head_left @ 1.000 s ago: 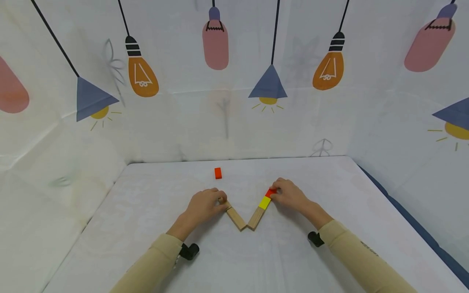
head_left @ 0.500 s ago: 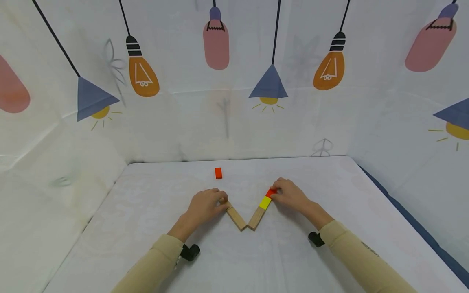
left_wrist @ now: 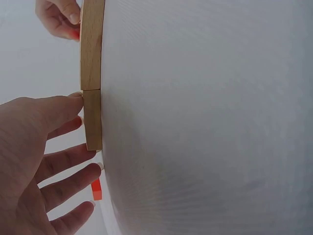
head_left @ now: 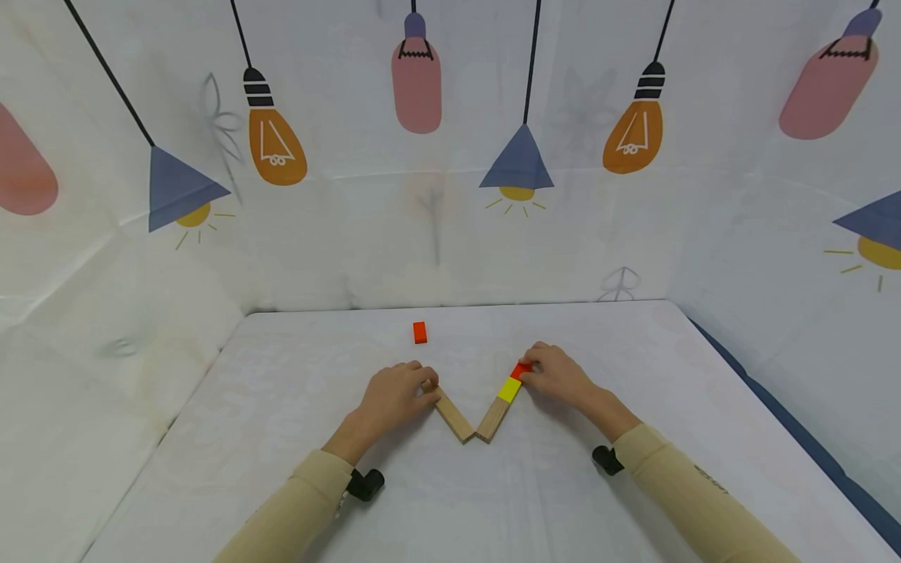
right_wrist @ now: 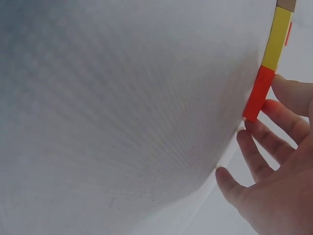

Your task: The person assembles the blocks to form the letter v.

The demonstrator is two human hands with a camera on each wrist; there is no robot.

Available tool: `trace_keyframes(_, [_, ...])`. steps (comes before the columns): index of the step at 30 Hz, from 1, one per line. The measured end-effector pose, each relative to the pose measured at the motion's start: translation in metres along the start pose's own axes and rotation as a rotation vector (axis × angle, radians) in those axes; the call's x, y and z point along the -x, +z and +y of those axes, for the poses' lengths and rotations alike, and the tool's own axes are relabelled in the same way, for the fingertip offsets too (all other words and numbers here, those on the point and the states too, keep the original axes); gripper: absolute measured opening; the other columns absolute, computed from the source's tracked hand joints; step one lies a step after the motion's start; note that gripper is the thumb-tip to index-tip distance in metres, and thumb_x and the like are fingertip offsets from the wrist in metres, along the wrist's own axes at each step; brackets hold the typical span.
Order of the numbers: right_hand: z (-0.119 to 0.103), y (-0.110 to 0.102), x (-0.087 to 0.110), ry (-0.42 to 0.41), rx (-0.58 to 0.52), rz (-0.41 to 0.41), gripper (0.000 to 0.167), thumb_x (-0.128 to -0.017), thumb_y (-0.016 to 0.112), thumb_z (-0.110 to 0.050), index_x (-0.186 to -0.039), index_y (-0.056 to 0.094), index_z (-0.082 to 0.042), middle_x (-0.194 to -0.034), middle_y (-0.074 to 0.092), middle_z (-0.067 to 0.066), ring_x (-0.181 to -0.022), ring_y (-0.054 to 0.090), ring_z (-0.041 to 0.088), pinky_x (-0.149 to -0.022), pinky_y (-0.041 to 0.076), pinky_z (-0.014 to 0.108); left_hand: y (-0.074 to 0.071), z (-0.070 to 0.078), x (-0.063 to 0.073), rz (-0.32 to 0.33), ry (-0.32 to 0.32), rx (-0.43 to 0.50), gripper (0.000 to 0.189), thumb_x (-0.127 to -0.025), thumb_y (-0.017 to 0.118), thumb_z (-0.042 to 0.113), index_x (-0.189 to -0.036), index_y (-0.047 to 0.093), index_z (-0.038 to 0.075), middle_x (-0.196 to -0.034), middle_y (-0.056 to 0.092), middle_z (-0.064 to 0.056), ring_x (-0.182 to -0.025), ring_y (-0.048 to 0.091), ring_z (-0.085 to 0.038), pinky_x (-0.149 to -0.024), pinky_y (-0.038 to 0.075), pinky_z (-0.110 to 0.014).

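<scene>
Several blocks lie on the white table in a V shape in the head view. Its left arm has a long wooden block [head_left: 454, 421] and, at the far end, a shorter wooden block [left_wrist: 93, 120]. My left hand [head_left: 394, 397] pinches that shorter block between thumb and fingers. On the right arm, a wooden block [head_left: 493, 421] meets a yellow block [head_left: 510, 389], then a red block [right_wrist: 259, 93]. Thumb and index finger of my right hand [head_left: 559, 375] pinch the red block. The two wooden blocks touch end to end in the left wrist view.
Farther back on the table [head_left: 450, 500] lies a separate red block [head_left: 420, 333]. A white cloth [head_left: 338, 234] printed with lamps rises behind the table's back edge. Dark wrist cameras [head_left: 366, 485] sit on both forearms.
The dark gap between the two wooden blocks of the left arm has closed. Both hands stay almost in place, still holding their blocks.
</scene>
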State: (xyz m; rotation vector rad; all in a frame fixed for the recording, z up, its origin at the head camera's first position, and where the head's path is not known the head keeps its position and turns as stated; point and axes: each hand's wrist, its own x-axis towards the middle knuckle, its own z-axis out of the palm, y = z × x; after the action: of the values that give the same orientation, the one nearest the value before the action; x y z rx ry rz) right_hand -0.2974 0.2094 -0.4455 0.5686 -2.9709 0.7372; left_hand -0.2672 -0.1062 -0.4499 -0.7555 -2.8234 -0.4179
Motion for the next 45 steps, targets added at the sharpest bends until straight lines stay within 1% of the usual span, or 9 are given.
trace_keyframes(7, [0.0001,0.0001,-0.0004,0.011,-0.002,-0.002,0.025,-0.088,0.070,-0.015,-0.109,0.071,-0.003,-0.105,0.066,0.007,-0.093,0.057,0.022,-0.090,0.050,0.041,-0.0002,0.0006,0.0002,0.000,-0.001,-0.013,0.019,-0.089,0.072,0.040,-0.101,0.072,0.024,-0.092,0.068,0.006,-0.071,0.054,-0.009,-0.065,0.046,-0.028])
trace_keyframes(14, [0.0028,0.0013,-0.0012,0.005,0.009,0.005,0.024,-0.087,0.070,-0.015,-0.108,0.072,-0.003,-0.104,0.066,0.007,-0.091,0.057,0.022,-0.088,0.050,0.040,0.0003,0.0004,0.0009,-0.005,-0.008,-0.005,0.018,-0.090,0.071,0.038,-0.101,0.072,0.025,-0.094,0.068,0.006,-0.073,0.055,-0.009,-0.066,0.046,-0.027])
trace_keyframes(24, [0.0015,0.0003,-0.0006,0.002,0.006,0.002,0.025,-0.088,0.070,-0.014,-0.110,0.072,-0.002,-0.104,0.066,0.008,-0.094,0.057,0.022,-0.091,0.051,0.042,0.0008,0.0001,0.0006,0.005,-0.001,0.001,0.016,-0.090,0.071,0.037,-0.101,0.071,0.025,-0.094,0.068,0.006,-0.074,0.056,-0.009,-0.066,0.047,-0.027])
trace_keyframes(28, [0.0001,-0.0007,0.0001,0.013,0.010,-0.003,0.025,-0.088,0.069,-0.015,-0.110,0.071,-0.002,-0.106,0.066,0.008,-0.095,0.057,0.023,-0.092,0.051,0.043,0.0018,-0.0009,0.0000,-0.003,-0.005,-0.007,0.017,-0.091,0.070,0.037,-0.102,0.071,0.025,-0.094,0.068,0.007,-0.073,0.055,-0.007,-0.066,0.046,-0.026])
trace_keyframes(35, [-0.0007,-0.0008,0.0001,0.034,0.019,-0.016,0.026,-0.090,0.069,-0.016,-0.112,0.071,-0.003,-0.107,0.065,0.008,-0.095,0.057,0.023,-0.092,0.051,0.042,0.0021,-0.0019,0.0005,0.007,0.000,-0.002,0.017,-0.090,0.070,0.037,-0.102,0.071,0.025,-0.092,0.068,0.008,-0.070,0.054,-0.007,-0.063,0.044,-0.025])
trace_keyframes(45, [0.0018,0.0008,-0.0003,0.040,0.021,-0.015,0.028,-0.090,0.069,-0.016,-0.114,0.071,-0.003,-0.109,0.065,0.009,-0.096,0.057,0.023,-0.093,0.051,0.042,-0.0024,0.0007,0.0004,-0.002,-0.030,0.031,0.017,-0.090,0.071,0.035,-0.103,0.072,0.024,-0.093,0.069,0.007,-0.069,0.053,-0.007,-0.063,0.044,-0.026])
